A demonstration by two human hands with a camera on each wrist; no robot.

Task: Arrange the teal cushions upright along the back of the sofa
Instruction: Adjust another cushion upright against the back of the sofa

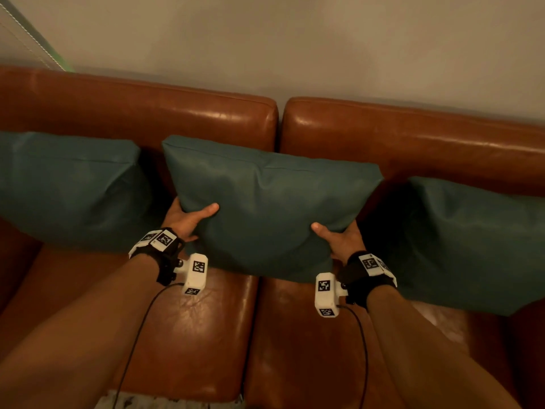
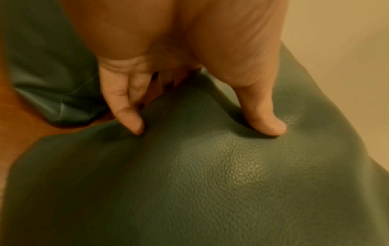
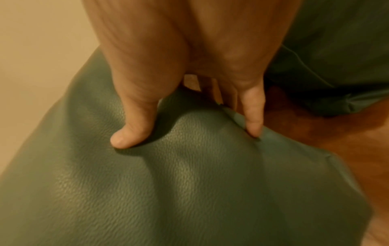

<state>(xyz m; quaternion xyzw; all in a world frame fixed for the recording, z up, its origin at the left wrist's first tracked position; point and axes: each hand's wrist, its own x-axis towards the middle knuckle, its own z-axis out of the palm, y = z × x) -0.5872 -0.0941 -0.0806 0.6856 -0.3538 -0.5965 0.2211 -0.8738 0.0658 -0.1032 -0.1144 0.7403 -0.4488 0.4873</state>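
Observation:
Three teal cushions stand along the back of a brown leather sofa [image 1: 206, 119]. The middle cushion [image 1: 271, 202] is upright and a little tilted, over the gap between the two back pads. My left hand [image 1: 191, 219] grips its left edge, thumb on the front face, fingers behind. My right hand [image 1: 339, 240] grips its lower right edge the same way. The left wrist view shows my thumb and fingers pinching the middle cushion [image 2: 210, 174]; the right wrist view shows the same pinch on the cushion [image 3: 179, 183]. The left cushion [image 1: 67, 190] and right cushion [image 1: 472, 243] lean against the backrest.
A pale wall [image 1: 295, 39] rises behind the sofa. The brown seat pads [image 1: 200, 335] lie bare in front of the cushions. Black cables run from both wrist cameras down over the seat. A strip of patterned floor or rug [image 1: 165, 402] shows at the bottom edge.

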